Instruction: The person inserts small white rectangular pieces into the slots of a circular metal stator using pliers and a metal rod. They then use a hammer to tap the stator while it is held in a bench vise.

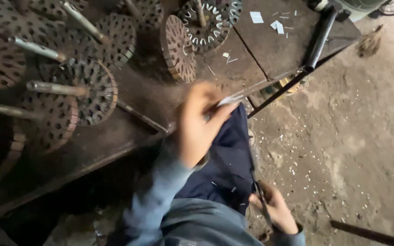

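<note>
The left hand [197, 125] is raised over the near edge of the tabletop [270, 50], and its grip is pinched on a small white strip [230, 100], thumb and fingertips closed on one end while the other end pokes out to the right, just above the person's dark blue lap. The strip looks like thin paper or card. By its look it is very light, limp, easy to crease or tear, and best taken near one end between two fingertips, as here, with little pressure. The hand is blurred, so the finer finger placement cannot be made out.

The left forearm in a light blue sleeve [153, 200] rises from the lower middle of the view, with the wrist bent so the back of the hand faces the camera.

The right hand [274, 209] sits low beside the right thigh, over the concrete floor [352, 136]. Its grip is closed around scissors [258, 189], whose dark blades point up and away. The scissors would be stiff, hard and fairly light, sharp at the tips, and held by the handles.

White snippets [277, 25] like the strip lie on the far part of the tabletop, and more are scattered on the floor. Round slotted metal cores on shafts [85, 91] crowd the left of the tabletop, well apart from both hands. They look heavy and rigid. A dark bar [318, 38] lies at the tabletop's right end.
</note>
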